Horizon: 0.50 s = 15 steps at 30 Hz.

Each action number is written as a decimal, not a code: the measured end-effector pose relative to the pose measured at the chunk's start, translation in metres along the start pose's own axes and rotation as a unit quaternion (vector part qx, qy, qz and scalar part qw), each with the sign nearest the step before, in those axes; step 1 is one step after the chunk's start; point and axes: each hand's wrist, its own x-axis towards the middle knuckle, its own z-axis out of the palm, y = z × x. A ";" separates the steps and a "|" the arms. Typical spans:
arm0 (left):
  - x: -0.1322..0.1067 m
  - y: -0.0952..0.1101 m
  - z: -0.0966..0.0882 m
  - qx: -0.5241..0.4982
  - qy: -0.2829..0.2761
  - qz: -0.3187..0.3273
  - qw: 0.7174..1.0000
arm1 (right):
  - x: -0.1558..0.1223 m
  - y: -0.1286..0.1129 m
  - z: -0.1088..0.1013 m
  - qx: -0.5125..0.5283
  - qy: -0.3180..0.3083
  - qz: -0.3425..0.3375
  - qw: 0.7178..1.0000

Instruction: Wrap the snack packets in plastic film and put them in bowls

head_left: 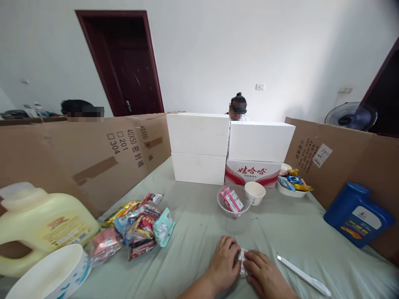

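My left hand [225,261] and my right hand [263,272] rest close together on the grey-green cloth at the near edge. Both are curled, fingertips pinching a small clear plastic packet [242,261] between them; most of it is hidden by my fingers. A white pen-like stick [303,275] lies on the cloth just right of my right hand. Ahead of my hands stands a clear bowl [233,202] with pink packets, and beside it a white paper cup [254,192].
A heap of snack packets [137,226] lies to the left, with a yellow jug [40,224] and a white bowl [51,274] beyond it. A blue jug [358,214] stands at right. White boxes [199,147] and cardboard walls [93,158] ring the table. A person sits behind the boxes.
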 end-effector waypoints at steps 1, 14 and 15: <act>0.000 0.000 -0.001 -0.006 0.000 -0.005 1.000 | 0.004 -0.003 -0.001 0.004 0.003 0.011 1.000; 0.006 0.001 -0.004 -0.007 -0.014 -0.037 0.999 | 0.092 0.095 -0.107 -0.087 0.071 0.166 0.980; 0.006 0.002 -0.004 -0.005 -0.013 -0.039 0.999 | 0.108 0.107 -0.117 -0.096 0.071 0.182 0.976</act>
